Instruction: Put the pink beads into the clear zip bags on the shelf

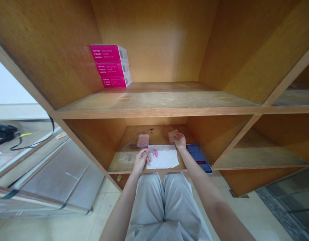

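My left hand (pixel 141 160) is at the left edge of a white sheet of paper (pixel 166 160), beside a small cluster of pink pills (pixel 155 153). Its thumb and index finger come together in a pinch, and the other fingers curl over the paper; anything between the fingertips is too small to make out. Near the back right corner of the paper, my right hand (pixel 179 140) is closed on the edge of a small clear plastic bag (pixel 172 136). Another clear bag (pixel 143 140), with some pink pills in it, lies on the shelf behind the paper.
A phone (pixel 199 158) lies right of the paper, jutting over the shelf's front edge. Three stacked pink boxes (pixel 112 67) stand on the upper shelf (pixel 169 99). Wooden partitions (pixel 217 130) enclose the lower compartment. A glass-topped frame (pixel 59 170) stands at left.
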{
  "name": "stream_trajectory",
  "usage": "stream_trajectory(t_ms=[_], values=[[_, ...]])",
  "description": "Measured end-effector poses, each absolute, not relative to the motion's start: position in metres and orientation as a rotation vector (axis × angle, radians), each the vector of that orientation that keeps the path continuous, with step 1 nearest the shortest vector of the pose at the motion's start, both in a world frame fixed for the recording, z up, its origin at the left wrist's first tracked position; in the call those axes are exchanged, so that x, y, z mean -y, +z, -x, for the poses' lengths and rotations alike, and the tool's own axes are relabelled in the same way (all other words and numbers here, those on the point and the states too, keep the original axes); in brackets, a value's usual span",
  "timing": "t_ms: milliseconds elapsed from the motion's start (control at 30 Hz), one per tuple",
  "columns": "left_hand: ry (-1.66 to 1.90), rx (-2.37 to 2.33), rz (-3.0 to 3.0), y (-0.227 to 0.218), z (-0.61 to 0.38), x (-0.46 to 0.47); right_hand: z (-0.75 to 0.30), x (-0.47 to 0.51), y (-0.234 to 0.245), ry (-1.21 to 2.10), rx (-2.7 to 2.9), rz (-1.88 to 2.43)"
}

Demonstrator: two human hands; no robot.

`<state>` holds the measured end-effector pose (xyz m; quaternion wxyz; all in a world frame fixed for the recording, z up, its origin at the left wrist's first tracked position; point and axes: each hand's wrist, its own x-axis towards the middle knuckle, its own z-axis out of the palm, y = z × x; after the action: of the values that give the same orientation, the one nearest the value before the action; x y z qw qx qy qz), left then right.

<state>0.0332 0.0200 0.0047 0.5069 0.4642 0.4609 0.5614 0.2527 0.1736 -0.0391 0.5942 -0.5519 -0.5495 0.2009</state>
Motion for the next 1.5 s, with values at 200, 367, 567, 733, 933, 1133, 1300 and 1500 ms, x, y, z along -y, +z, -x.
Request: stream_trajectory(t_ms=[200,367,567,733,933,1133,1300,1500], values=[[1.358,-1.103,-1.135,0.004,-0.032,-0.02,-0.249,-0.163,-0.034,0.303,1.386,1.457],[1.366,-1.08,-1.129,0.003,-0.032,-0.02,-0.247,-0.156,-0.029,0.249,1.466,1.561],[1.363,-1.069,-1.122,0.001,-0.031,-0.02,-0.24,-0.135,-0.008,0.177,1.441,1.323],[1.351,-1.105,-1.159,0.003,-0.033,-0.02,-0.212,-0.103,0.001,0.542,1.445,1.114],[1.311,-1.21,-1.24,0.002,-0.036,-0.02,-0.187,-0.085,-0.016,0.755,1.463,1.118],[1.29,-1.358,-1.337,-0.009,-0.041,-0.021,-0.184,-0.087,-0.028,0.776,1.424,1.119],[1.292,-1.419,-1.394,-0.012,-0.043,-0.021,-0.184,-0.087,-0.027,0.77,1.442,1.124],[1.286,-1.438,-1.41,-0.012,-0.045,-0.021,-0.186,-0.085,-0.026,0.776,1.495,1.122]])
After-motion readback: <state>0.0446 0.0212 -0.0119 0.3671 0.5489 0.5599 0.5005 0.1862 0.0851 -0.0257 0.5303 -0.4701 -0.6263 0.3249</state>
